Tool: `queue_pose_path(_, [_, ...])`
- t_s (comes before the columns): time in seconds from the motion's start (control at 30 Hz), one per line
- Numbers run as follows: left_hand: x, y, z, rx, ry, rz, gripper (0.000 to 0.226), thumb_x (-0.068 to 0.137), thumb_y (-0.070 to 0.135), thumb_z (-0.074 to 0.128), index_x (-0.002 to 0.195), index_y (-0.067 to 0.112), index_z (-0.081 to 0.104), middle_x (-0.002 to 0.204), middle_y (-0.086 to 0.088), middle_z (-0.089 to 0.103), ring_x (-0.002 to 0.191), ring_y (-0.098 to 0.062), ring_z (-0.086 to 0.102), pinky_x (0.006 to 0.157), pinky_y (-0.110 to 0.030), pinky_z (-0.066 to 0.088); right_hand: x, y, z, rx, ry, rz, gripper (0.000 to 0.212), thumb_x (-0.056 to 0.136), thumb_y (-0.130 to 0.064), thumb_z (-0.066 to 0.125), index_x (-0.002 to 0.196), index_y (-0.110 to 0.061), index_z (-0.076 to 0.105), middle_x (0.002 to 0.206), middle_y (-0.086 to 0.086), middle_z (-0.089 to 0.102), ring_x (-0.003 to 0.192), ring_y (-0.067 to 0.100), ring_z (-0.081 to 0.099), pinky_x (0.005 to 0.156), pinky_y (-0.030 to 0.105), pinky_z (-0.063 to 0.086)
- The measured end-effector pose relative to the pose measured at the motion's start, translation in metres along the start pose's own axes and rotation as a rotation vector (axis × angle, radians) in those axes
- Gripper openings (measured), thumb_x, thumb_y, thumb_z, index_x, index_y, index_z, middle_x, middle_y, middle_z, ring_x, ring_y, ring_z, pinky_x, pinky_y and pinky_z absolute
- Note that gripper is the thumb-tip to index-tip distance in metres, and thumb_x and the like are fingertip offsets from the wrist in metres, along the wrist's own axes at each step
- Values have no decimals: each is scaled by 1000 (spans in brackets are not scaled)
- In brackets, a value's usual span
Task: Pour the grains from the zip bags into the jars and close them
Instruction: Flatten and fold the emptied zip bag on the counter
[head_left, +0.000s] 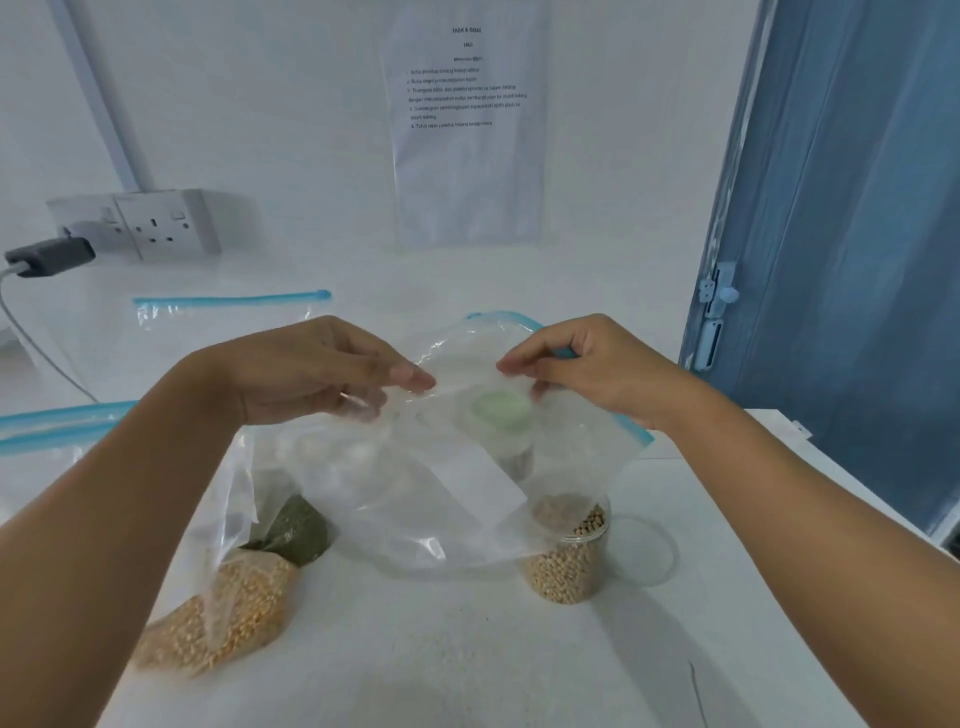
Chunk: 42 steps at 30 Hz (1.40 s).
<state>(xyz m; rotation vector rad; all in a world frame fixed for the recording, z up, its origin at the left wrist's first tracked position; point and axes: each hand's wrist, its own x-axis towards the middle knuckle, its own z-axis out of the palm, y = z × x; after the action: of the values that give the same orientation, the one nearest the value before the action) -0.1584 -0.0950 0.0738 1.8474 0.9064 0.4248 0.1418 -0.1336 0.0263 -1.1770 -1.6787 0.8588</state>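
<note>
Both hands hold one clear, empty bag (415, 499) up over the white worktop (467, 649). The left hand (311, 369) has a narrow grip, thumb and fingers pinched on the bag's upper edge. The right hand (587, 364) pinches the same edge just across from it, with the bag's blue zip strip (636, 428) running out from under that hand. The two grips are near each other but apart, and the film hangs slack below them.

Below the right grip, seen partly through the film, stands an open jar (569, 556) filled with pale tan grains. Just beyond it, under the gap between the grips, is a second jar (501, 415) with a pale green lid on; its contents are blurred by the plastic. To the right of the open jar a clear round lid (652, 551) lies flat on the worktop.

Below the left grip lies a bag of yellow grains (228, 608), and touching it a bag of dark green grains (298, 527). Beyond the left grip an empty flat bag (223, 312) lies on the worktop.
</note>
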Motion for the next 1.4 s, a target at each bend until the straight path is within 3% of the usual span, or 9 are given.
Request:
queue_pose_path(0.2, [9,6,7,-10,106,57,37,77,29,76,114,28,81,121,-2,77,117,-9,68,97,-32,46,6,2,4,-220,159,-76,27,99,-17,70,101,-41,82,118,-18,74,118,2,64,116,36,44])
queue_pose_path(0.4, [25,4,12,-223,355,179,25,94,9,67,116,19,77,120,0,77,72,-1,60,79,-21,53,-14,20,14,-275,678,-123,28,97,-33,72,111,-57,70,154,-5,39,145,13,30,115,25,21])
queue_pose_path(0.6, [27,7,9,-506,325,261,23,85,15,70,101,24,84,120,-3,77,67,-13,41,68,-21,50,-30,24,17,556,358,139,34,93,-34,73,125,-47,72,138,-13,62,133,12,56,111,39,43])
queue_pose_path(0.77, [31,14,17,-586,267,245,24,92,16,65,95,32,84,118,7,77,61,-8,48,73,-21,50,-38,30,10,729,338,105,37,87,-26,74,124,-33,74,132,-1,72,97,16,71,95,33,57])
queue_pose_path(0.93, [57,15,46,-534,263,179,20,93,23,65,110,27,75,120,9,76,69,-7,55,77,-27,55,-55,49,-17,674,496,122,26,102,-18,63,127,-23,72,124,-3,75,75,14,53,70,20,56])
queue_pose_path(1.1, [102,20,108,-648,248,129,26,102,12,59,125,20,68,122,-4,76,96,-26,59,73,-34,63,-76,86,-79,639,518,194,29,95,-13,69,121,-25,76,129,-6,73,108,20,60,113,55,45])
queue_pose_path(1.2, [136,25,161,-731,276,83,30,99,3,61,124,19,66,125,-9,75,103,-30,62,74,-38,65,-95,119,-130,630,472,256,28,99,-9,64,120,-24,77,131,-2,73,121,20,61,118,62,37])
queue_pose_path(1.3, [166,27,221,-860,308,10,28,101,-3,57,118,16,66,116,-9,76,83,-23,77,67,-39,65,-114,152,-179,641,462,330,34,103,-1,53,128,-17,71,131,1,72,116,25,54,112,46,47])
queue_pose_path(1.4, [191,15,273,-952,299,-85,28,102,-4,53,118,16,66,108,-6,75,82,-25,75,68,-42,66,-130,183,-218,582,453,448,37,103,1,53,132,-16,68,135,1,70,110,18,55,79,16,56])
